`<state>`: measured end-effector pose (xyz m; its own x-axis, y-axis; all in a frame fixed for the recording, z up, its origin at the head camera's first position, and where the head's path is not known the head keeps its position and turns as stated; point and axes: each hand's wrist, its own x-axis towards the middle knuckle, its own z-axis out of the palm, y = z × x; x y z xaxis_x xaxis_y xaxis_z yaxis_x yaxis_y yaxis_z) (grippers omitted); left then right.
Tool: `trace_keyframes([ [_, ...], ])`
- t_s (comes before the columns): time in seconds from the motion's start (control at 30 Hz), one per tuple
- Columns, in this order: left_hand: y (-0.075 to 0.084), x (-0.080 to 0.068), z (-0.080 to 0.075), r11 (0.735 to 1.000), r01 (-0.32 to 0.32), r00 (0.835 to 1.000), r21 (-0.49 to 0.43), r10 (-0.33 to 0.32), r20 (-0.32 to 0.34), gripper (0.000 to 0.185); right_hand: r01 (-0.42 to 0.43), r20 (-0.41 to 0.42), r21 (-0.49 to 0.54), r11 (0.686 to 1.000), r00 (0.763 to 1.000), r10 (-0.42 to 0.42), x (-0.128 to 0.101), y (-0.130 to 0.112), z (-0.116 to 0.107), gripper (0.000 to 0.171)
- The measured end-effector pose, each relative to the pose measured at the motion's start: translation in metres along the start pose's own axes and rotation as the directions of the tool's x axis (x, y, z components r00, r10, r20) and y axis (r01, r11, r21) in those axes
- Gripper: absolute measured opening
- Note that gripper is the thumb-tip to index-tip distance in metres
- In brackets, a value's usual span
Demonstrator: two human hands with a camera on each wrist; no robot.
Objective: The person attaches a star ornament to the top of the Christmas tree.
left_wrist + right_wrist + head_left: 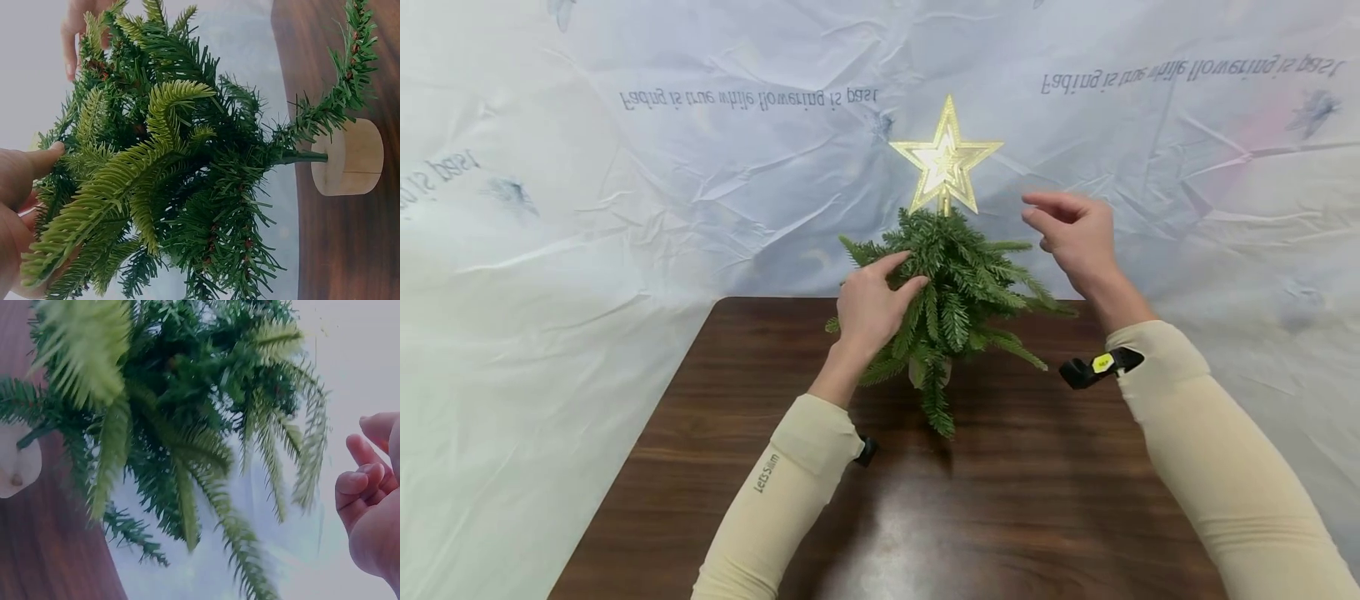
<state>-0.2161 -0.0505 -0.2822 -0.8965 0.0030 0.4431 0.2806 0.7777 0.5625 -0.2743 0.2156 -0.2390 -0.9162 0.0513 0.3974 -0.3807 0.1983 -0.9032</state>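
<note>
A small green artificial tree (955, 292) stands on a dark wooden table (1037, 500), with a gold star (945, 158) on its tip. Its round wooden base (350, 156) rests on the tabletop. My left hand (891, 283) is at the tree's left side, thumb and fingers pinching the upper branches (125, 181). My right hand (1045, 218) hangs in the air just right of the star, fingers loosely curled and holding nothing. The right wrist view has the tree (181, 394) to the left of that hand (375, 500), with a gap between them.
A crumpled white sheet (587, 208) with printed text hangs behind and beside the table. Both forearms wear beige sleeves (790, 492), and a black strap (1093, 367) sits at the right wrist. The table's near half (925, 533) is bare wood.
</note>
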Motion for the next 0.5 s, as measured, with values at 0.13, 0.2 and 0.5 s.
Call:
trace_keyframes([
  [0.13,0.0,0.002,-0.002,1.0,0.009,1.0,0.011,-0.009,0.015,0.051,-0.028,-0.033,-0.024,0.999,0.999,0.028,-0.003,0.01,-0.008,0.027],
  [0.2,0.0,0.003,-0.003,1.0,0.007,1.0,0.013,-0.007,0.025,0.052,-0.031,-0.051,-0.047,0.998,0.998,0.029,-0.006,0.016,-0.011,0.027],
  [0.5,0.0,0.007,-0.017,1.0,0.015,0.997,-0.012,-0.014,0.08,0.056,0.008,-0.108,-0.099,0.995,0.994,-0.019,-0.026,0.026,-0.025,0.023],
])
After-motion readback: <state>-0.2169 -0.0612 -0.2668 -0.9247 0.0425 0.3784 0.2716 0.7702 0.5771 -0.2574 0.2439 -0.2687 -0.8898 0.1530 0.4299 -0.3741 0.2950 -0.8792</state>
